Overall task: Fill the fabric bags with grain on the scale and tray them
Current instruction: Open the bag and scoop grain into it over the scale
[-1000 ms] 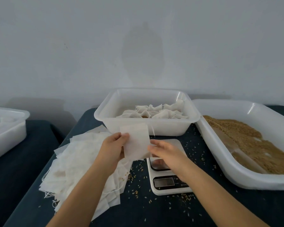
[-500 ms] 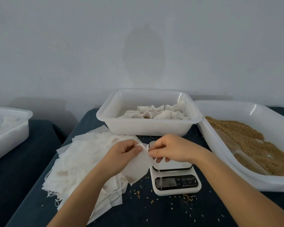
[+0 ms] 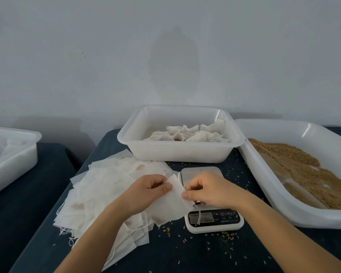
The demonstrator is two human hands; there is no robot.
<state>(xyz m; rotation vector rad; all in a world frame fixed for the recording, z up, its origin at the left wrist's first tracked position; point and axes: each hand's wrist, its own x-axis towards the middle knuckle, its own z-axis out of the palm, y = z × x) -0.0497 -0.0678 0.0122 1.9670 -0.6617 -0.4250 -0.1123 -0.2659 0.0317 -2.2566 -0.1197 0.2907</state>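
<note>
Now | left hand, right hand pinch fabric bag (between both grips)

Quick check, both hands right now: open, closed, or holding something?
Left hand: closed, pinching the top edge of the empty fabric bag.
Right hand: closed, pinching the same bag's edge, over the scale.

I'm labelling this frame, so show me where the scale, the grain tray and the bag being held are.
scale (image 3: 200, 171): head view, bare weighing platform.
grain tray (image 3: 295, 215): head view, near white wall.
held bag (image 3: 166, 208): head view, middle of the fabric.
</note>
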